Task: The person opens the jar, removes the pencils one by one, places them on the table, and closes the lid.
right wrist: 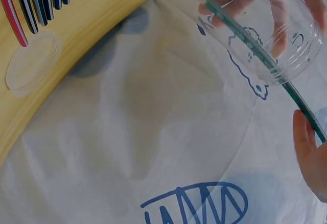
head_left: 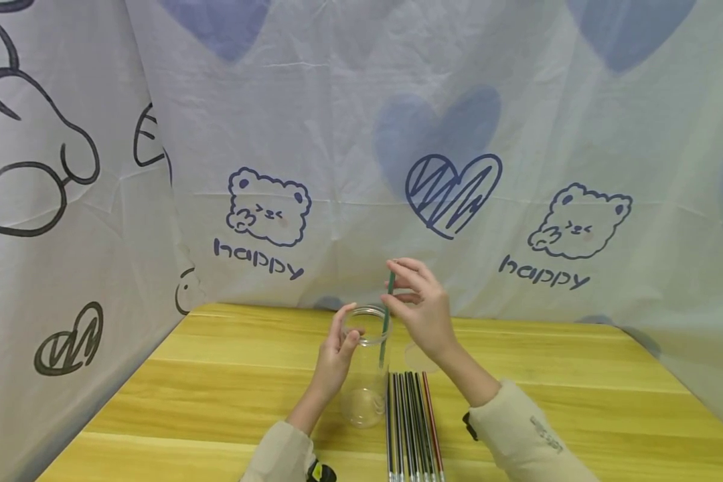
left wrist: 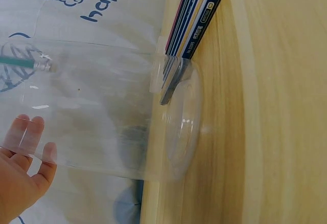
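Observation:
A tall clear plastic jar (head_left: 363, 402) stands upright at the middle of the table in the head view. My left hand (head_left: 334, 361) grips it just below its mouth, fingers behind and thumb in front. Above the rim, my right hand (head_left: 426, 311) pinches a green pencil (head_left: 383, 335) near its upper end. The pencil's lower part slants down inside the jar through the mouth. Its silver-banded end (left wrist: 43, 64) hangs well above the jar's bottom in the left wrist view. Right of the jar lies a row of several pencils (head_left: 410, 422), mostly dark, with a red one at the right.
A round clear lid (right wrist: 33, 64) lies flat on the table beyond the pencils' far ends. The yellow wood-grain table (head_left: 217, 388) ends at a white printed cloth (head_left: 349, 134) hanging behind it and at the left side.

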`<state>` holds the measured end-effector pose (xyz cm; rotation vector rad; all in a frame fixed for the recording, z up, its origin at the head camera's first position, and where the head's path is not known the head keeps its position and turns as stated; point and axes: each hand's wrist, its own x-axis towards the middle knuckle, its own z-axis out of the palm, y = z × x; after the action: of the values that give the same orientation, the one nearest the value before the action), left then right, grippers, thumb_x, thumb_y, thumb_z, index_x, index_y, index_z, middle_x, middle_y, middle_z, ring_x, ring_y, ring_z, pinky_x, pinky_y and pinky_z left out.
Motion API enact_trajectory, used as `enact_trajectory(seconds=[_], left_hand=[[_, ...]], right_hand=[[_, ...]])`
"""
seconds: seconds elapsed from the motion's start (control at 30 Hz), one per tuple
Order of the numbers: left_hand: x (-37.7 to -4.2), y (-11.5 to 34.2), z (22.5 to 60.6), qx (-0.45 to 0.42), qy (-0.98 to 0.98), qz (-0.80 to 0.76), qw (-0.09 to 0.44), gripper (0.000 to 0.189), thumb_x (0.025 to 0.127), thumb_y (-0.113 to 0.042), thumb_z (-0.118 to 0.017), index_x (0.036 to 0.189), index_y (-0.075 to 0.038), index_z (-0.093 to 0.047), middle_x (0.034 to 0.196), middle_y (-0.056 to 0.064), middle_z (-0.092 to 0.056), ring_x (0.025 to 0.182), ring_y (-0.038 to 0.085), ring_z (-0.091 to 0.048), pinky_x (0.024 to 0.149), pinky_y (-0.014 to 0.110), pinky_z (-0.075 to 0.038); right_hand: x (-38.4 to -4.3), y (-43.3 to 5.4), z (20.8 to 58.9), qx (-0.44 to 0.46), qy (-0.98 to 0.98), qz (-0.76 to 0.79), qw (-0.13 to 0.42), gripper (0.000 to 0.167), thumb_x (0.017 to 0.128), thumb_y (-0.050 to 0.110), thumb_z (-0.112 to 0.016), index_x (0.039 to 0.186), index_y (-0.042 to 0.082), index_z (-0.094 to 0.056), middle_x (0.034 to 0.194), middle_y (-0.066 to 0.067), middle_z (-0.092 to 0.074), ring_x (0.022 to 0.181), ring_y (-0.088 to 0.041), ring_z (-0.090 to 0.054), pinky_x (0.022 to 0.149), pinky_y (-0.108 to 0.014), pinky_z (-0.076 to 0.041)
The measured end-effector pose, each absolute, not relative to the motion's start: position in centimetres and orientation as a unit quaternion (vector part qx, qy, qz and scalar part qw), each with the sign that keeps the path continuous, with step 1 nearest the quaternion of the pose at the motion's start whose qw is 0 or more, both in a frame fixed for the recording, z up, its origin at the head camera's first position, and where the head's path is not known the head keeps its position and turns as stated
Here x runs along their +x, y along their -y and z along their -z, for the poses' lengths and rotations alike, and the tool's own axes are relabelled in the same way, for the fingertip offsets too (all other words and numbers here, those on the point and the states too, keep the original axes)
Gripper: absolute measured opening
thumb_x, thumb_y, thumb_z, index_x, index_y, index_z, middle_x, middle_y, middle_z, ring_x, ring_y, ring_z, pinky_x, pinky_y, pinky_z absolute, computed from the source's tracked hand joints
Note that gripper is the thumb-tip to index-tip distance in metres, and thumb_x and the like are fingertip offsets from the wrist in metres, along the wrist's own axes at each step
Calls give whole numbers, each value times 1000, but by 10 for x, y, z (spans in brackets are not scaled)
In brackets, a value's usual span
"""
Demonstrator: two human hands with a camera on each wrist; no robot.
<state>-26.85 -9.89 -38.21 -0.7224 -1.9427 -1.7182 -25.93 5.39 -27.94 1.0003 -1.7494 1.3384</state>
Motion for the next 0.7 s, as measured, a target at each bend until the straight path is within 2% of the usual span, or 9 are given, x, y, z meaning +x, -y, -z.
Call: enact_trajectory(seconds=[0.17, 0.33, 0.57, 0.7], left_hand=[[-269, 99, 382, -258, 705, 622, 223, 52, 93, -42, -40, 135, -14, -31, 101, 20, -58, 86, 27, -54, 74, 38, -43], [-265, 99, 378, -257, 707, 621, 221, 49, 94, -34, -41, 135, -9, -30, 100, 23, -58, 82, 28, -52, 72, 39, -43], [-245, 96, 360, -263, 706, 618, 224, 52, 95, -33, -39, 133, 1, -28, 100, 28, -55, 89, 38, -52, 73, 39, -43], [-243, 96, 358, -263, 707, 617, 223, 52, 95, -33, -38, 133, 0, -28, 101, 29, -55, 90, 41, -52, 71, 39, -43]], right_hand=[[-258, -55, 278, 383, 669, -531, 353, 59, 68, -19, -65, 123, -10, -46, 124, -23, -41, 81, -37, -59, 63, -26, -51], [-260, -56, 277, 391, 653, -523, 383, 64, 67, -23, -62, 126, -11, -40, 128, -25, -37, 79, -38, -58, 60, -26, -51], [-261, -58, 277, 368, 637, -550, 396, 59, 70, -23, -58, 126, -12, -40, 127, -23, -38, 79, -34, -58, 63, -23, -50], [-261, -59, 276, 356, 615, -584, 394, 43, 72, -23, -57, 113, -16, -47, 116, -24, -48, 82, -28, -59, 63, -25, -51]])
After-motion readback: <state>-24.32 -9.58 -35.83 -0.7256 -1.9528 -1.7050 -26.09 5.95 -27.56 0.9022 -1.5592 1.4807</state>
